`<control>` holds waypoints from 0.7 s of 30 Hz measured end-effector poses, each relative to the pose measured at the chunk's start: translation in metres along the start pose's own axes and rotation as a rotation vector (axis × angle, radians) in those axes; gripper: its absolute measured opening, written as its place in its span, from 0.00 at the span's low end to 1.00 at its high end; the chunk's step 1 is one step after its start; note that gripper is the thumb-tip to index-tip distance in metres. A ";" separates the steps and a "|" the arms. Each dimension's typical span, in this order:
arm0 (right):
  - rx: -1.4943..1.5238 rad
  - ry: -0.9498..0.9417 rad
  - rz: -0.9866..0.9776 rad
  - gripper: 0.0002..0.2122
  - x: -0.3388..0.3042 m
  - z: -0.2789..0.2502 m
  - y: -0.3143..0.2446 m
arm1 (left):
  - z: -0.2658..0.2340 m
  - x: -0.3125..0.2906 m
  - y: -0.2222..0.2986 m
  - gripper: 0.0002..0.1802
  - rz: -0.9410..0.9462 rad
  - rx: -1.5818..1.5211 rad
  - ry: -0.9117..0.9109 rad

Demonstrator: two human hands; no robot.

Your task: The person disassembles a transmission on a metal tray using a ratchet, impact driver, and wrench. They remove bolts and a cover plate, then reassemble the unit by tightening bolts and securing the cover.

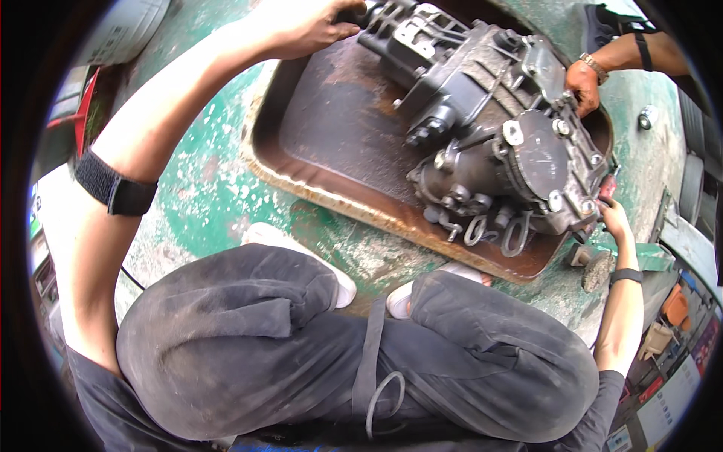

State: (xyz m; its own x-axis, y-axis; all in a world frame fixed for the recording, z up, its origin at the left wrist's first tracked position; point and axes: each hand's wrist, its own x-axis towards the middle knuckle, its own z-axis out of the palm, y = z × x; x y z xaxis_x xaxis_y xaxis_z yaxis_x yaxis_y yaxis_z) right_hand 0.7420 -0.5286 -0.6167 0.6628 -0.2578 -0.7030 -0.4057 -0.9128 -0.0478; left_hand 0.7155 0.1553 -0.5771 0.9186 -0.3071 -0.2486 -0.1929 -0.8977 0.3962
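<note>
A greasy grey metal gearbox point(482, 98) lies tilted in a rusty, shallow metal pan point(331, 120). At the top of the view, my left hand point(320, 26) is closed with its fingertips on the dark far-left end of the gearbox. Down at the near right corner, my right hand point(615, 218) is closed around a red-handled tool point(608, 184) beside the housing. The tool's tip is hidden. A round cover point(541, 154) with bolt lugs faces up toward me. Wire loops point(516, 233) hang from the near side.
A co-worker's hand point(584, 84) rests on the gearbox's right side. Right of the pan stand a small can point(647, 117) and a green metal piece point(640, 256) beside a dirty lump point(598, 271). A white bucket point(124, 30) is at upper left. My shoes point(305, 264) border the pan.
</note>
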 end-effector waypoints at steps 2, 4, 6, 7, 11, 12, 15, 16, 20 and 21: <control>-0.055 0.115 -0.172 0.20 0.004 0.006 -0.008 | 0.003 0.004 0.004 0.22 0.126 0.004 0.144; -0.095 0.144 -0.285 0.21 0.007 0.012 -0.016 | 0.005 0.007 0.011 0.16 0.064 0.224 0.215; -0.046 0.126 -0.179 0.21 0.003 0.013 -0.020 | 0.003 0.012 0.016 0.14 0.095 0.235 0.143; -0.010 0.158 -0.202 0.20 -0.002 0.013 -0.021 | 0.002 0.014 0.019 0.14 0.075 0.240 0.114; -0.068 0.180 -0.163 0.23 -0.022 0.012 -0.019 | -0.001 0.019 0.022 0.14 0.074 0.136 0.124; -0.102 0.207 -0.163 0.23 -0.027 0.012 -0.017 | -0.002 0.021 0.022 0.14 0.083 0.103 0.147; -0.151 0.232 -0.200 0.23 -0.036 0.012 -0.013 | -0.001 0.027 0.022 0.11 0.027 0.059 0.147; -0.139 0.234 -0.190 0.23 -0.039 0.012 -0.012 | -0.001 0.029 0.023 0.11 0.007 0.031 0.150; -0.071 0.273 -0.187 0.21 -0.060 0.015 -0.018 | -0.003 0.040 0.032 0.15 -0.039 0.069 0.209; -0.017 0.294 -0.210 0.21 -0.069 0.017 -0.022 | -0.004 0.042 0.034 0.17 -0.100 0.063 0.172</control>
State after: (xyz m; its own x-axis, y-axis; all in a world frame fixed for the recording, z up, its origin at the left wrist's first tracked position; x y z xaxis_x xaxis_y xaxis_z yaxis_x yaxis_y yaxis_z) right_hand 0.6943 -0.4852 -0.5787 0.8841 -0.1419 -0.4452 -0.2327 -0.9599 -0.1563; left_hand 0.7491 0.1132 -0.5701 0.9785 -0.1624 -0.1275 -0.1144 -0.9405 0.3198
